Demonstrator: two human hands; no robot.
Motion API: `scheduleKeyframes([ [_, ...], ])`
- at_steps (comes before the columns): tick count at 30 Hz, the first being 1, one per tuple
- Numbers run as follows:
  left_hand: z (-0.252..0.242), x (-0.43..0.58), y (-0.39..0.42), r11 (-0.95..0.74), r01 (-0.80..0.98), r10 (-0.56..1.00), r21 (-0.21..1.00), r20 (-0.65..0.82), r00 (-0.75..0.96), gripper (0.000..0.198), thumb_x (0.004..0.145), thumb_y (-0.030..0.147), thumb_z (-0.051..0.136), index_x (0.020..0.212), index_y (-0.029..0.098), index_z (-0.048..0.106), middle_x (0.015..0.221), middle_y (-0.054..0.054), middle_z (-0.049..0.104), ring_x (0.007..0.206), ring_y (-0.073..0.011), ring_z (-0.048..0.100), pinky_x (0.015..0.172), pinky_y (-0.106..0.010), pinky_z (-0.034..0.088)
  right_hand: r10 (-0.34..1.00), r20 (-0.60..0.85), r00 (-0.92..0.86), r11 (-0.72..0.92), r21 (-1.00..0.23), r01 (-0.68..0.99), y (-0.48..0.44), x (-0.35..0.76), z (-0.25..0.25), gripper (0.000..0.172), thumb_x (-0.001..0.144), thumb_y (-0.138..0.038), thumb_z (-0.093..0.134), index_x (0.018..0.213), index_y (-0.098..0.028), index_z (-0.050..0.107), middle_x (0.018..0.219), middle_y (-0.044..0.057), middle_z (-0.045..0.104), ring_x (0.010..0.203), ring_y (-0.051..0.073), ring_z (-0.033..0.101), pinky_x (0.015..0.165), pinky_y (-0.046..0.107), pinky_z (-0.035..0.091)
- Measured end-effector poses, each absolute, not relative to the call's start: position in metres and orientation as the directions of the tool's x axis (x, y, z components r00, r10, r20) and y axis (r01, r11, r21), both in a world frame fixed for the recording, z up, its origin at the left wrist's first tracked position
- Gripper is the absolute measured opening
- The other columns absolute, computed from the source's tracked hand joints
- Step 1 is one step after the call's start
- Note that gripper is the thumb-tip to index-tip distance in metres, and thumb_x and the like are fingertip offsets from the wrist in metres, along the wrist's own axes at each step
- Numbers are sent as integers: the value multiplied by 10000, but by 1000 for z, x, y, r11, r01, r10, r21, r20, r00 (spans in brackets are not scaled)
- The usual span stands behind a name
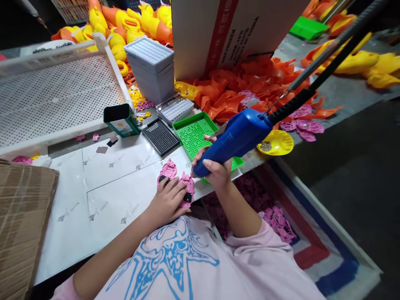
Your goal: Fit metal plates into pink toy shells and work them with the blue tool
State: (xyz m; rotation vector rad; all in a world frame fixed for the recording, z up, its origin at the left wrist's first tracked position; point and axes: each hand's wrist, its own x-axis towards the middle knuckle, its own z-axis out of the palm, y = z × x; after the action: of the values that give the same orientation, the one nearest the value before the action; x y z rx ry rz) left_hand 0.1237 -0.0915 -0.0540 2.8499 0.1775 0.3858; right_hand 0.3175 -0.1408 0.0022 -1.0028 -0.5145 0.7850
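Note:
Two pink plastic parts (pixel 186 180) with black pieces on them lie side by side at the front edge of the white work surface. My left hand (pixel 168 198) rests over both, its fingers stretched out and pressing on them. A blue power screwdriver (pixel 234 137) hangs from a cable and spring, tilted, with its lower end near the right pink part. Wrapped round its lower body is my right hand (pixel 215 166). The driver's tip is hard to make out. A green perforated tray (pixel 195 133) stands just behind my right hand.
A black grid tray (pixel 161 136), a green tin (pixel 121 121) and stacked white trays (pixel 151 71) stand behind. At the right is a yellow dish (pixel 275 142) of small metal pieces. Orange parts (pixel 218 91) lie before a carton (pixel 231 37); a cardboard box (pixel 25 216) is at left.

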Motion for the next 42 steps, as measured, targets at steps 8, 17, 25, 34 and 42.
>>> scheduleKeyframes([
  [8,-55,123,-94,-953,101,171,285,233,957,486,936,526,502,1232,160,620,1253,-116,660,1277,-320,499,1111,-491,242,803,42,594,264,-919,-292,-143,312,0,330,551,-342,755,786,-215,562,635,-34,584,556,146,585,585,330,511],
  [17,-55,125,-96,-960,125,188,251,241,952,460,902,538,539,1182,190,650,1385,-115,571,1335,-356,417,1102,-501,249,801,47,597,263,-923,-280,-145,313,-1,280,574,-365,744,749,-223,578,653,-28,579,563,140,577,609,337,521],
  [25,-55,125,-96,-957,130,193,259,233,953,444,919,526,508,1176,197,659,1392,-93,569,1306,-354,437,1092,-500,237,796,45,604,266,-922,-283,-144,312,-2,338,566,-417,757,772,-230,566,656,-31,581,555,148,580,607,351,521],
  [34,-55,126,-95,-954,115,190,276,261,946,442,926,528,499,1153,184,658,1391,-82,572,1309,-352,436,1088,-492,238,807,62,588,294,-905,-308,-146,313,-2,354,589,-331,743,871,-240,550,668,-46,586,574,144,599,593,327,521],
  [42,-55,126,-95,-958,100,178,270,282,943,442,933,526,488,1128,169,661,1368,-101,588,1291,-343,451,1091,-487,240,816,54,575,282,-906,-316,-148,311,-4,317,610,-357,739,832,-225,553,682,-39,571,586,138,598,601,328,524],
])
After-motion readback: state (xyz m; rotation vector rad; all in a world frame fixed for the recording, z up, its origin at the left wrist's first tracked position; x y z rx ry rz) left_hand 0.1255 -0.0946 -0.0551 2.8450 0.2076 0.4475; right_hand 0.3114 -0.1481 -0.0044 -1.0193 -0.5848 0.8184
